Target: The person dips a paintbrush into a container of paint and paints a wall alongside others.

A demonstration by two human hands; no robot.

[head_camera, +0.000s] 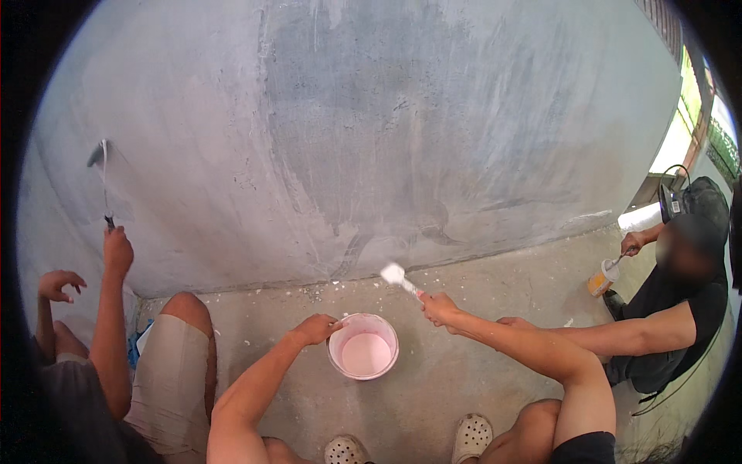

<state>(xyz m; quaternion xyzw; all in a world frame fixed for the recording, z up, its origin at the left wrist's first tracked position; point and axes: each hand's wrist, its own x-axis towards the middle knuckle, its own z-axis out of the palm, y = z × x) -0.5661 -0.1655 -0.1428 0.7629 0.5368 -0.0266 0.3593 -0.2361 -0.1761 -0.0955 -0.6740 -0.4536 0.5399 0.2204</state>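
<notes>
A round bucket [392,366] holding pale pink paint [366,354] stands on the floor before me. My left hand [316,329] grips its rim at the upper left, with the fingertips reaching over the edge. My right hand [439,308] is closed around the handle of a paintbrush [394,274] whose head is coated white and a little blurred. The brush head points up and left, close to the foot of the grey plastered wall [359,145]. Whether the bristles touch the wall cannot be told.
At the left, a person's hand [118,250] holds a paint roller [97,153] near the wall. Another person [655,325] crouches at the right, one hand over a small tub [603,279]. White specks dot the concrete floor [278,371]. My clogs [472,438] are below.
</notes>
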